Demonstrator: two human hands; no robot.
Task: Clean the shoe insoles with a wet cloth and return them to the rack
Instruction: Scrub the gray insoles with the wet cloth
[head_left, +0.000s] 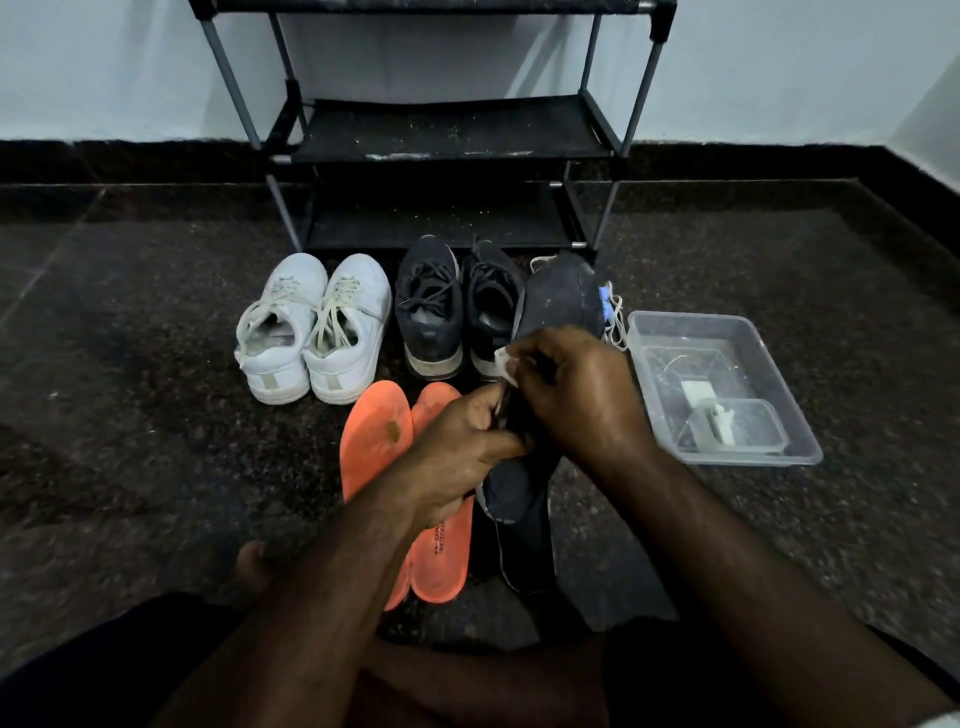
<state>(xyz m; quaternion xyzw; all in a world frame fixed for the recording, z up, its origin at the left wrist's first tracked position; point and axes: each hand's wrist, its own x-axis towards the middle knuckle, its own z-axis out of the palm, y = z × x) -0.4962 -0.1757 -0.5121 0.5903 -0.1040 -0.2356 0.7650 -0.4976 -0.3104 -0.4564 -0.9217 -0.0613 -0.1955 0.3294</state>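
A dark insole (563, 299) is held upright in front of me, its toe end pointing toward the rack. My left hand (462, 447) grips it near the middle from the left edge. My right hand (576, 395) pinches a small white cloth (504, 359) against the insole's face. A second dark insole (524, 540) lies on the floor under my hands. Two orange insoles (376, 431) lie side by side on the floor, partly hidden by my left forearm. The black shoe rack (447, 130) stands against the wall with bare shelves.
A pair of white sneakers (311, 327) and a pair of black sneakers (457, 301) stand on the dark stone floor before the rack. A clear plastic tub (727, 384) with water and a small white object sits at the right. My knees fill the bottom.
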